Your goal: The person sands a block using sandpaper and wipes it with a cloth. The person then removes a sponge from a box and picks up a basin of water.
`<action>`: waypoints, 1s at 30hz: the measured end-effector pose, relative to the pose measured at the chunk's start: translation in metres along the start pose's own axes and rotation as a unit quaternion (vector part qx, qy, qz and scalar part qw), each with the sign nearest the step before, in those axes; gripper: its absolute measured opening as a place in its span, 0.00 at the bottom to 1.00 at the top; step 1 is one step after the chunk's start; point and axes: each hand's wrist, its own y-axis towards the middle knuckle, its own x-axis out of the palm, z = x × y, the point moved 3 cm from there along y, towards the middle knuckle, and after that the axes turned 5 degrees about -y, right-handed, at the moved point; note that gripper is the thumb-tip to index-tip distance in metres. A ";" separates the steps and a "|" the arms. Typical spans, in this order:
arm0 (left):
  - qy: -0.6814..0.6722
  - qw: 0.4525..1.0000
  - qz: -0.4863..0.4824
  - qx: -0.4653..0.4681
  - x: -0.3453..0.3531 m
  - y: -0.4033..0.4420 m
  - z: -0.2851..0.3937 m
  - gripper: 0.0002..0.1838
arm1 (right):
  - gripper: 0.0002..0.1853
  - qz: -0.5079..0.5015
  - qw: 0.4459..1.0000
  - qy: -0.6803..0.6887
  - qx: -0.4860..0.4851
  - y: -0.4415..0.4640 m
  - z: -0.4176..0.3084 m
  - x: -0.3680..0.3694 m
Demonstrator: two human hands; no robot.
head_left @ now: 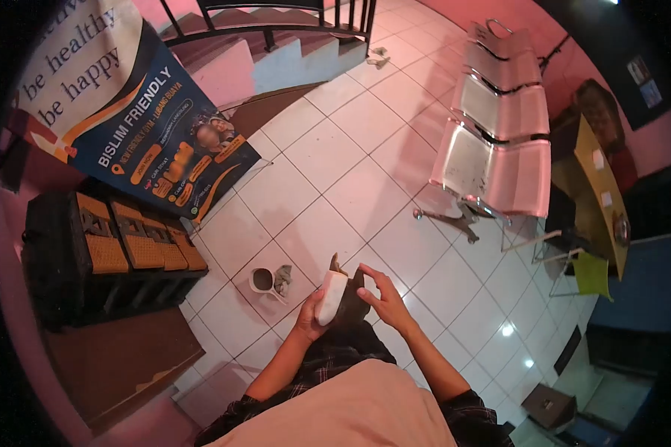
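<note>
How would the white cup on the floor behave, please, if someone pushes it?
The cup would probably slide rather than roll, as it stands upright on smooth-looking tiles. Pushed hard, it might spill, since its dark inside suggests liquid, though I cannot be sure.

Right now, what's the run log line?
left hand: holds white oblong object; right hand: touches dark brown piece; white-tiled floor: white handled cup beside grey crumpled cloth

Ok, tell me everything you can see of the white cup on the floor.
The white cup looks smooth, perhaps plastic, with a round open top and a handle reaching toward the picture's lower right. Its inside looks dark; I can't tell whether that is liquid. It stands upright on the tiled floor, apart from the left hand, a crumpled greyish cloth close beside it, possibly touching.
</note>
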 end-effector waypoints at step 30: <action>-0.194 0.967 0.065 0.149 0.113 0.274 0.148 0.31 | 0.26 -0.225 0.961 -0.098 -0.129 0.395 -0.080 -0.146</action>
